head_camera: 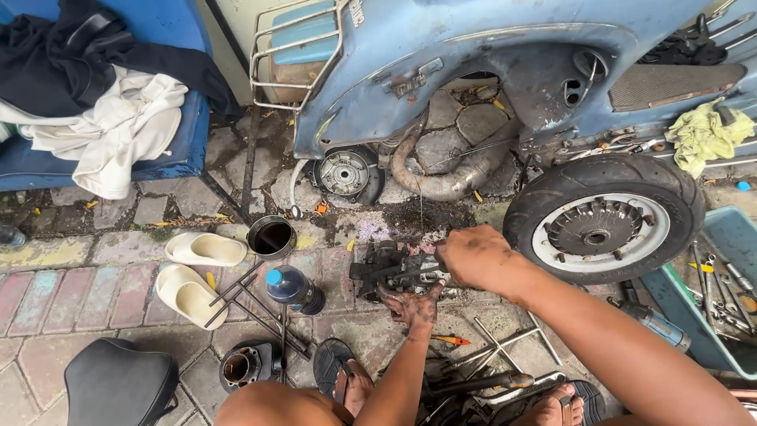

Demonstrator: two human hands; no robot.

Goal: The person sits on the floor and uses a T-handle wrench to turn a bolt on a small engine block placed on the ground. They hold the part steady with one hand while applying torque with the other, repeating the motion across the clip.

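Your right hand [473, 256] had its grip closed over the right end of the dark, greasy engine part [390, 272], fingers curled down so that what they pinched was hidden. Your left hand [412, 306] lay against the part's lower edge with the fingers spread and blackened, bracing rather than clamping. The part sat on the brick floor [71, 304], just in front of the blue scooter [473, 63] and left of the loose wheel [603, 217].

To do this well, in my judgement, you needed to keep that left palm pressing the part flat on the bricks while the right worked, since oily metal would slide easily; a wipe of both hands on the yellow rag [706, 138] would have helped.

Counted: one scooter body, one loose wheel with tyre, one engine part in hand. Two cream slippers [197, 268] lay at the left, near one black cup [271, 237] and one blue-capped bottle [293, 288]. One cylinder [240, 367] stood beside one black seat [118, 386]. One blue tray [725, 300] held tools too many and too tangled to count. One orange-handled screwdriver [449, 341] lay by your left wrist.
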